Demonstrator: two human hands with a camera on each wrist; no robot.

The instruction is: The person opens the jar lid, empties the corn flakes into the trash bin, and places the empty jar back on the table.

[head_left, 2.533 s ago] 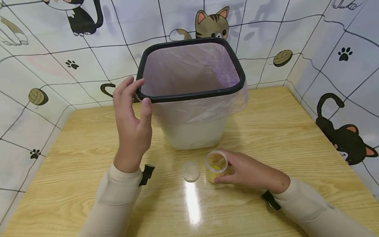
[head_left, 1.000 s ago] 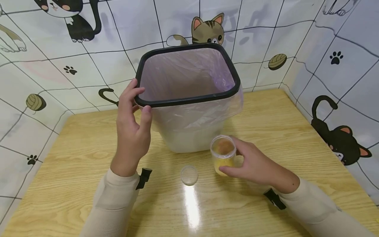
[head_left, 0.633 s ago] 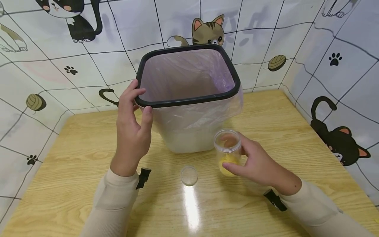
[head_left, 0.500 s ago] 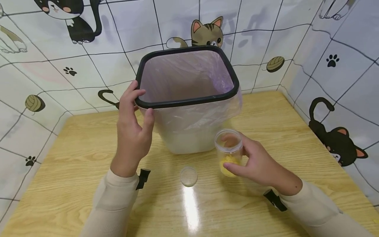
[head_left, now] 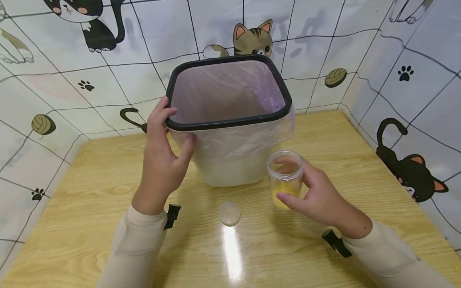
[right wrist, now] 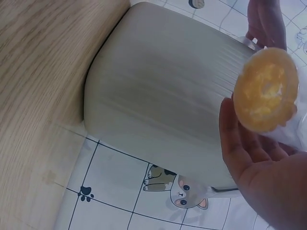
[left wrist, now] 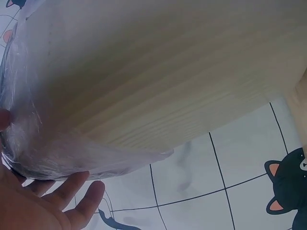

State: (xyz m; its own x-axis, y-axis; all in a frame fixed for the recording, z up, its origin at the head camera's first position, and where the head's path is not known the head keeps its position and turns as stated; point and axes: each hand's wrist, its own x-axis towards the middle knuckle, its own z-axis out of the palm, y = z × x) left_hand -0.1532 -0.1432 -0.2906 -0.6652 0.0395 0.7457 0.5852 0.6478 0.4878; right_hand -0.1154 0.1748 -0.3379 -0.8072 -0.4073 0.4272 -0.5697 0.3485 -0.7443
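A pale trash can (head_left: 230,160) with a black rim and a thin purple-tinted liner bag (head_left: 219,88) stands upright on the table. My left hand (head_left: 158,164) holds its front left corner, thumb on the front and fingers at the rim and side. In the left wrist view, those fingers (left wrist: 84,203) lie along the bagged edge. My right hand (head_left: 320,192) grips a clear, lidless jar (head_left: 284,178) with yellow contents low inside. The jar is raised off the table; the right wrist view shows its underside (right wrist: 266,91). A clear round lid (head_left: 229,214) lies on the table.
The wood-grain table (head_left: 90,228) runs back to walls covered with a cat-print sheet (head_left: 155,36). Behind the trash can the wall is close. Both sleeves carry dark wrist straps.
My right hand has lifted the jar from the table beside the lid and moved it rightward. The left thumb has slid down and right across the front of the trash can.
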